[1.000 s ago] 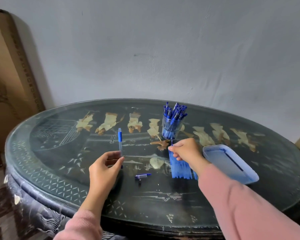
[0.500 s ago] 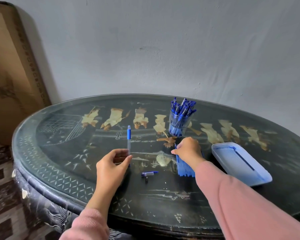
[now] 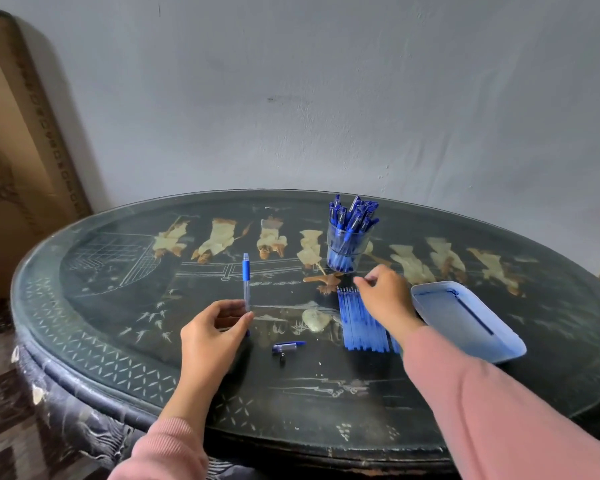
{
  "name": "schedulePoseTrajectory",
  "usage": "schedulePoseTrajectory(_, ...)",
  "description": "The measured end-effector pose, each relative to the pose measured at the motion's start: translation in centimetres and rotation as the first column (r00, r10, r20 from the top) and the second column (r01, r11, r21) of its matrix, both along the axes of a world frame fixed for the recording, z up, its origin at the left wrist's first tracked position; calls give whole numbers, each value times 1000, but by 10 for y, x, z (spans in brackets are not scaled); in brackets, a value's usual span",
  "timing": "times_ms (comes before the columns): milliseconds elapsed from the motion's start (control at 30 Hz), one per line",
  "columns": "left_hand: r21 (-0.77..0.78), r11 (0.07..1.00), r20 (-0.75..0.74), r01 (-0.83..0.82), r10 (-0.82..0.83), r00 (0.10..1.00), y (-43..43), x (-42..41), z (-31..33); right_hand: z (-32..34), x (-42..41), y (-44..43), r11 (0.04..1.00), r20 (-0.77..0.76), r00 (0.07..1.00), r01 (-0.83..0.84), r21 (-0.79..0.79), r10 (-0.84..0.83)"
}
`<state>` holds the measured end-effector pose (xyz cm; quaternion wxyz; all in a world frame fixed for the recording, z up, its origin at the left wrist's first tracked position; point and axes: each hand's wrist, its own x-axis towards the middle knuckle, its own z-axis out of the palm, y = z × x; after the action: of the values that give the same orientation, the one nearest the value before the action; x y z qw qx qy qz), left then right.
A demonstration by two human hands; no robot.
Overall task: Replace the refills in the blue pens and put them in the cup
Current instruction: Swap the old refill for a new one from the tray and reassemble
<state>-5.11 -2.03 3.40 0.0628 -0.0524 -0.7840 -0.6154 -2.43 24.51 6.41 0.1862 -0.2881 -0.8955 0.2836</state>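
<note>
Two hands working: left hand pinches the pen barrel upright near table ctr, prob. ready for loading. Right hand curls over the refill row; I can't tell if one's gripped. Cup w/ pens sits toward far edge.

The table is blackish green, with cream and tan inlaid figures across mid-frame and a rim band of pale diamond lattice. The cup is clear with a blue tint; its pens are deep blue. The refills are bright blue, the tray pale blue. The pen left of centre is clear with a blue grip. The 2 sleeves are pink. The wall is pale grey; the board at far left is tan.
</note>
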Motion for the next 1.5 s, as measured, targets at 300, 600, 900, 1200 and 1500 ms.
schedulePoseTrajectory(300,-36,999,-8,13,-13,1000,1,2,0,14,96,122,773,421,788,108,625,-450)
schedulePoseTrajectory(600,-87,996,-13,3,-4,1000,1,3,0,-6,94,126,802,489,772,45,596,-407)
schedulePoseTrajectory(900,-69,997,-98,42,-49,994,3,11,5,-2,99,122,883,271,899,212,418,-344)
schedulePoseTrajectory(1200,81,948,-173,309,-292,941,60,91,6,45,114,23,924,-280,959,-66,-378,-46)
schedulePoseTrajectory(1500,-35,929,-171,369,-370,913,68,97,-17,81,118,-46,576,-485,875,-395,-716,-3)
